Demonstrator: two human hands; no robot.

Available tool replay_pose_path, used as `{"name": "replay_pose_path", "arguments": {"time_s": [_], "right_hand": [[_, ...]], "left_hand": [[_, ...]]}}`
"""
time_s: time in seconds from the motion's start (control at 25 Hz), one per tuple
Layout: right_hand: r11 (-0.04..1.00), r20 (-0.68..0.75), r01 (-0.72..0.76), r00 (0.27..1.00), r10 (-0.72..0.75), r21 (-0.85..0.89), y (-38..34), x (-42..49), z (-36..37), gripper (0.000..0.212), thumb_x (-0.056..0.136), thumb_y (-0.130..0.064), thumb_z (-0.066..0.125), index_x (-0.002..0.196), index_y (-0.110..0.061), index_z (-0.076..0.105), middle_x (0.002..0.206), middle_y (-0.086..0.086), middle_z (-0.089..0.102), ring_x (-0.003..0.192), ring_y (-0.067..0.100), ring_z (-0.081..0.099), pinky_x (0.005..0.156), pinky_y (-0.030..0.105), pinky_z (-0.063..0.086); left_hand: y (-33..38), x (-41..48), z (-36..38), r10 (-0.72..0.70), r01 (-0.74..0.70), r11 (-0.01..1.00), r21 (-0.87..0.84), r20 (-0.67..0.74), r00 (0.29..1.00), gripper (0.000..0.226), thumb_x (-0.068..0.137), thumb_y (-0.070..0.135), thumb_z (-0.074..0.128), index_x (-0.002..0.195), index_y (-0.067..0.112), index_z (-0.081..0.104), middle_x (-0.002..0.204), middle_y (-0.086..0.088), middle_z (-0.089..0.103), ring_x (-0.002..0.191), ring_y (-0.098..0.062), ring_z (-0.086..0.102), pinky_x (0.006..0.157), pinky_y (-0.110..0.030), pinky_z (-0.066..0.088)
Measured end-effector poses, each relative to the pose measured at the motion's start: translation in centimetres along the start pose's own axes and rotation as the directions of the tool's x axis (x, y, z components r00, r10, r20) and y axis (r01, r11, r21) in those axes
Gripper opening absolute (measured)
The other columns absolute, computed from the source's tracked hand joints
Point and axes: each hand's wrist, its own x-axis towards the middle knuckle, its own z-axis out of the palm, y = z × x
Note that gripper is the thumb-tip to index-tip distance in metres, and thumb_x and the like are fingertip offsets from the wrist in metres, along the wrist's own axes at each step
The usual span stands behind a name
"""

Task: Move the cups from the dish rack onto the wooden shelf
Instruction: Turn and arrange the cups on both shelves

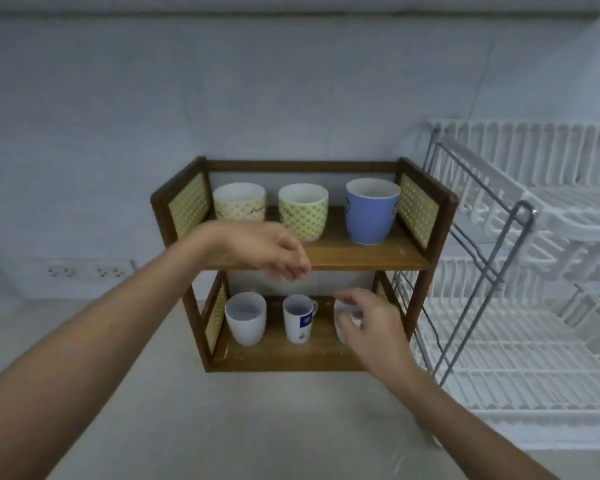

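Mug [299, 318], blue label perhaps unreadable

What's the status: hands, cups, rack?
Right hand on white cup, lower shelf. Left hand empty, hovering. Dish rack shows no cups.

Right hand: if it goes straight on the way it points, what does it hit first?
Probably the white cup on the lower shelf: the right hand already covers most of it. Whether they touch is unclear.

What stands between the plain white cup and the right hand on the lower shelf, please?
The head view shows a small white mug with a blue label there.
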Motion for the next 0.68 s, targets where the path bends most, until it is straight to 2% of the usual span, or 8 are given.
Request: {"name": "replay_pose_path", "arguments": {"time_s": [0.04, 0.12, 0.16, 0.2, 0.36, 0.44, 0.56, 0.68], "right_hand": [[0.993, -0.079, 0.113, 0.991, -0.111, 0.024, -2.6, 2.9, -1.4, 0.024, 0.086, -0.015, 0.06, 0.109, -0.019, 0.066, 0.104, -0.006, 0.067, 0.091, 0.001, 0.056, 0.078, 0.015, 0.044], [0.964, -0.135, 0.267, 0.955, -0.263, 0.015, -7.1, 8.5, -3.6, 0.02, 0.089, -0.023, 0.055, 0.104, -0.019, 0.067, 0.1, -0.005, 0.068, 0.091, 0.006, 0.059, 0.074, 0.017, 0.046], [0.952, -0.085, 0.304, 0.948, -0.305, -0.028, -8.7, 11.3, -4.3, 0.024, 0.091, -0.029, 0.051, 0.105, -0.019, 0.067, 0.104, -0.001, 0.069, 0.095, 0.012, 0.061, 0.077, 0.023, 0.048], [0.94, 0.041, 0.318, 0.948, -0.316, -0.124, -9.9, 13.9, -4.8, 0.031, 0.092, -0.036, 0.047, 0.111, -0.02, 0.065, 0.114, 0.003, 0.068, 0.103, 0.019, 0.06, 0.083, 0.03, 0.048], [0.74, 0.616, 0.412, 0.787, 0.004, -0.531, -11.1, 20.7, -4.4, 0.075, 0.087, -0.055, 0.052, 0.149, -0.023, 0.023, 0.156, 0.004, 0.027, 0.138, 0.026, 0.031, 0.11, 0.038, 0.031], [0.705, 0.663, 0.417, 0.742, 0.101, -0.573, -10.1, 21.9, -3.6, 0.086, 0.083, -0.06, 0.054, 0.15, -0.023, 0.016, 0.157, 0.004, 0.024, 0.139, 0.026, 0.03, 0.109, 0.035, 0.03], [0.727, 0.672, 0.421, 0.737, 0.074, -0.542, -9.4, 22.8, -3.1, 0.081, 0.074, -0.062, 0.063, 0.14, -0.021, 0.041, 0.143, 0.005, 0.047, 0.12, 0.025, 0.05, 0.098, 0.036, 0.044], [0.743, 0.665, 0.415, 0.745, 0.053, -0.526, -9.6, 23.2, -3.1, 0.08, 0.067, -0.062, 0.07, 0.129, -0.017, 0.052, 0.13, 0.004, 0.056, 0.108, 0.023, 0.055, 0.089, 0.036, 0.049]], "left_hand": [[0.6, -0.7, -2.1, 0.036, -0.032, 0.999, 0.025, -0.213, 0.976, 0.018, 0.093, 0.029, 0.058, 0.105, 0.02, 0.067, 0.106, 0.004, 0.073, 0.1, -0.012, 0.068, 0.081, -0.024, 0.057], [1.2, -1.1, -5.4, 0.143, -0.009, 0.979, 0.202, -0.663, 0.735, 0.018, 0.093, 0.027, 0.055, 0.108, 0.022, 0.063, 0.11, 0.005, 0.068, 0.103, -0.016, 0.064, 0.083, -0.029, 0.053], [0.9, -0.9, -6.6, 0.179, 0.092, 0.954, 0.286, -0.787, 0.591, 0.024, 0.093, 0.029, 0.053, 0.115, 0.021, 0.059, 0.116, 0.001, 0.064, 0.107, -0.019, 0.06, 0.085, -0.031, 0.049], [0.3, -0.5, -7.3, 0.166, 0.227, 0.916, 0.331, -0.828, 0.536, 0.035, 0.092, 0.035, 0.052, 0.123, 0.02, 0.053, 0.124, -0.004, 0.059, 0.112, -0.024, 0.056, 0.088, -0.034, 0.046], [-2.3, 1.2, -7.9, -0.252, 0.6, 0.747, 0.287, -0.712, 0.655, 0.092, 0.076, 0.079, 0.041, 0.138, 0.012, 0.045, 0.142, -0.013, 0.049, 0.123, -0.03, 0.051, 0.099, -0.038, 0.044], [-2.9, 1.5, -8.2, -0.277, 0.587, 0.77, 0.249, -0.698, 0.66, 0.1, 0.069, 0.086, 0.037, 0.132, 0.01, 0.052, 0.135, -0.013, 0.055, 0.116, -0.029, 0.055, 0.095, -0.037, 0.046], [-2.4, 1.3, -8.7, -0.243, 0.585, 0.744, 0.324, -0.685, 0.687, 0.111, 0.056, 0.093, 0.039, 0.126, 0.009, 0.056, 0.126, -0.012, 0.061, 0.106, -0.026, 0.059, 0.083, -0.034, 0.049], [-1.8, 0.6, -9.1, -0.198, 0.535, 0.725, 0.434, -0.612, 0.766, 0.091, 0.066, 0.08, 0.053, 0.126, 0.011, 0.057, 0.128, -0.009, 0.06, 0.106, -0.024, 0.058, 0.077, -0.029, 0.046]]}}
